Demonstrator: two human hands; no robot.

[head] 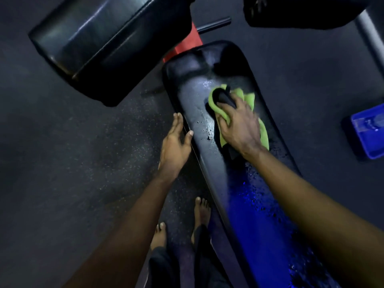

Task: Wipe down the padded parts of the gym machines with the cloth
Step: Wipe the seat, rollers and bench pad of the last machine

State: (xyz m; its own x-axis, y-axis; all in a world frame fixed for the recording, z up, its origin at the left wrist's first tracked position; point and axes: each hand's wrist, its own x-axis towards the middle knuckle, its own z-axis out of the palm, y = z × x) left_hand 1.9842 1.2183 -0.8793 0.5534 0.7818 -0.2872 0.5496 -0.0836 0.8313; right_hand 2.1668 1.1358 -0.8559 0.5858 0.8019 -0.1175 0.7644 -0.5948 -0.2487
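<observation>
A long black padded bench [199,154] runs from the lower right to the upper middle, its surface wet with droplets and streaks. A bunched lime-green cloth [247,98] lies on the upper half of the pad. My right hand [241,127] grips the cloth and presses it onto the pad. My left hand [176,140] rests with straight fingers against the bench's left edge, thumb on the pad. A second black pad [99,42], wide and glossy, sits at the upper left.
A red frame part [187,46] joins the two pads. Another black pad [301,11] and a grey metal bar [372,36] are at the top right. A blue plastic tub [365,134] stands on the dark rubber floor at the right. My bare feet [201,213] stand beside the bench.
</observation>
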